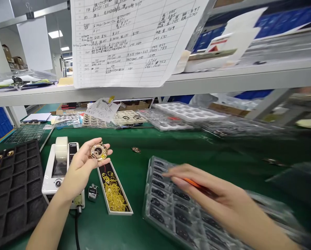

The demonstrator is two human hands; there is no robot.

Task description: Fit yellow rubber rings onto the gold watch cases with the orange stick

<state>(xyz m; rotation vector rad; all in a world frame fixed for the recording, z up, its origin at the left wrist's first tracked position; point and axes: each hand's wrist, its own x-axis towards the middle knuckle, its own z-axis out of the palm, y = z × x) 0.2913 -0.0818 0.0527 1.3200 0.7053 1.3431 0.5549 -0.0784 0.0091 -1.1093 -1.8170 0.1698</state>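
My left hand (81,165) is closed on a round gold-coloured watch case (98,151), held up with its open side showing the inner parts. In my right hand (220,194) is a slim orange-handled tool (193,183), mostly covered by the fingers; its tip is blurred, so I cannot tell its kind. That hand is above a clear plastic tray (150,173) whose compartments hold small dark parts (156,213). Below my left hand lies a narrow white-rimmed box (129,212) of yellow rings (115,196).
A white tape dispenser (49,177) and a small metal counter (92,192) stand at the left. Beside them lies a black compartment tray (17,194) with several gold-coloured pieces. A small metal part (136,149) rests on the green mat (134,229). Above runs a shelf (223,81) with a handwritten sheet (129,45).
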